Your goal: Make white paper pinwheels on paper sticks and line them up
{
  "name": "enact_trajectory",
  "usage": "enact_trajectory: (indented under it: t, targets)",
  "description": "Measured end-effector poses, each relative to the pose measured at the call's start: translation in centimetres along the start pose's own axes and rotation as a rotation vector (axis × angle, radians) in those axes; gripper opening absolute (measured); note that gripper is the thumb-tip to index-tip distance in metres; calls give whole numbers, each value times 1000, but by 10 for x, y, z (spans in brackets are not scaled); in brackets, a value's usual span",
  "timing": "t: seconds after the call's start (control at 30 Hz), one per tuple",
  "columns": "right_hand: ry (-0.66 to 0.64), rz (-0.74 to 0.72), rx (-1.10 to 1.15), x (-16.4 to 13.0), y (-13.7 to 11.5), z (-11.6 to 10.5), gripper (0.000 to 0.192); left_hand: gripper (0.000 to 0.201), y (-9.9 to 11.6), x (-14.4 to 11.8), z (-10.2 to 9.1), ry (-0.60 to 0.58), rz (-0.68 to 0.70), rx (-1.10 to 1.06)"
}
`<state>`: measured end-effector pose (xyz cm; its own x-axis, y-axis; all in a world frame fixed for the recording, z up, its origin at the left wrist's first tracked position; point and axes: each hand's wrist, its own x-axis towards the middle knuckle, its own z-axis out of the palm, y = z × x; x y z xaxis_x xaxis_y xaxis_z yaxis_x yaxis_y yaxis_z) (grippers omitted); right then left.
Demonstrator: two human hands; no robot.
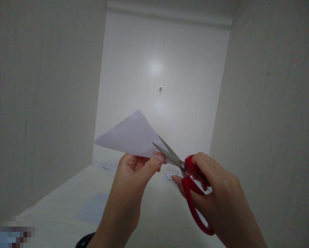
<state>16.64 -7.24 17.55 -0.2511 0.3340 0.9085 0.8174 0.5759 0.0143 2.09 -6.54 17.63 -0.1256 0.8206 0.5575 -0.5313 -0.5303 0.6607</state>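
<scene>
A white sheet of paper [132, 134], folded into a triangle, is pinched along its lower edge by my left hand [137, 179], thumb in front and fingers behind. My right hand [216, 189] grips a pair of scissors [198, 220] by its red handles. The grey blades are parted and reach up and left, around the right-hand corner of the triangle, close to my left thumb. Whether they have cut into the paper I cannot tell.
Crumpled white paper scraps [171, 175] lie on the pale tabletop [154, 220] behind my hands. Flat sheets [106, 167] sit at the back left, and a bluish paper [94, 208] lies nearer. A black object [84, 240] shows beside my left forearm. Pale panels [41, 103] enclose the sides and back.
</scene>
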Motion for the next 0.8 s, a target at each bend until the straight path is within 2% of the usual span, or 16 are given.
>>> enact_trajectory:
  t: [0.4, 0.8]
  targets:
    - [8, 9, -16, -2, 0, 0, 24, 3, 1, -1, 0, -28, -15, -1]
    - [6, 65, -68, -1, -7, 0, 10, 5, 1, -2, 3, -22, -54, 13]
